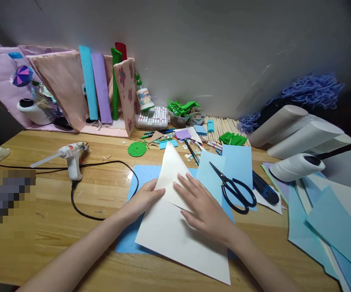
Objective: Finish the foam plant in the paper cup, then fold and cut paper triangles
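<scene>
A sheet of white paper lies over a blue sheet in front of me, its far part folded over into a pointed corner. At the left edge of the fold, my left hand grips the white paper between thumb and fingers. My right hand rests on the folded flap with its fingers spread. Black-handled scissors lie to the right, partly open, on light blue paper. Part of the blue sheet is hidden under the white paper and my hands.
A glue gun with a black cord stands at the left. Beyond my hands are a green crepe disc, a marker box and paper scraps. A thread spool and stacked blue paper lie at the right.
</scene>
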The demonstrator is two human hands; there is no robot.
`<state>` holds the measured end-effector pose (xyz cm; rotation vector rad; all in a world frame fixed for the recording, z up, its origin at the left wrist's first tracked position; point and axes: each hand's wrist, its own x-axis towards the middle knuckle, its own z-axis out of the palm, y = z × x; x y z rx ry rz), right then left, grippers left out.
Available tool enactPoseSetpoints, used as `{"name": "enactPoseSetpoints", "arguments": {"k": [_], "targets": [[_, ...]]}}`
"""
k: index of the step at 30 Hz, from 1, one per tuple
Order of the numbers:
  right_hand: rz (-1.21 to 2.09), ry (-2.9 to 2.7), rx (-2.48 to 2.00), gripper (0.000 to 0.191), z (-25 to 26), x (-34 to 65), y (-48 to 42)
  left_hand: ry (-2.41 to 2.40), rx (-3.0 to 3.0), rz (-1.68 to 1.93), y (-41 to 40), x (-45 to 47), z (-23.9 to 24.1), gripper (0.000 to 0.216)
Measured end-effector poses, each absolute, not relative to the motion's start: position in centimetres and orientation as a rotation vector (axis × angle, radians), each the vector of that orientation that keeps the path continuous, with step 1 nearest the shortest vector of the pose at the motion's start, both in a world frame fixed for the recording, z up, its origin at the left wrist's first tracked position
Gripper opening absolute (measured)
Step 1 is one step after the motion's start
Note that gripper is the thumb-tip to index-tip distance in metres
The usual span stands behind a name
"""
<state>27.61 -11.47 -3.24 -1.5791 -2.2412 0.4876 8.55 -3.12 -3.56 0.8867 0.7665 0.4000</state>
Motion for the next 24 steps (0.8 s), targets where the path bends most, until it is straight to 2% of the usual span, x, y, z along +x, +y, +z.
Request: {"name": "enactPoseSetpoints", "arguments": {"k": [5,7,9,12,15,20,24], "targets": [[1.024,-1.283,-1.521,0.057,-1.8,29.5,-9.6,0.680,1.037,0.187,-2.0,8.4,-1.1,0.047],[1.294,-1.063,-1.432,0.051,-1.5,30.3,-8.4,0.684,1.191,0.044,-1.1,8.8,0.4,0.042],[1.417,-0.930,-1.358,0.045,-1.4,30.7,-7.7,0.683,1.408,-0.038,-0.1,9.4,1.9,0.033],[1.395,-0.813,-1.324,0.041,-1.2,30.8,-7.9,0.726,1.802,-0.008,1.0,10.3,3.4,0.019],[1.350,-0.750,-1.324,0.041,-1.2,30.4,-9.2,0.812,2.059,0.050,1.7,11.0,4.0,0.019],[1.282,-0.648,-1.259,0.043,-1.9,30.6,-10.5,0.781,2.165,0.154,2.0,12.0,4.6,0.017],[1.271,-0.634,-1.296,0.041,-2.4,31.3,-10.6,0.738,2.216,0.090,2.1,12.2,4.5,0.018]]}}
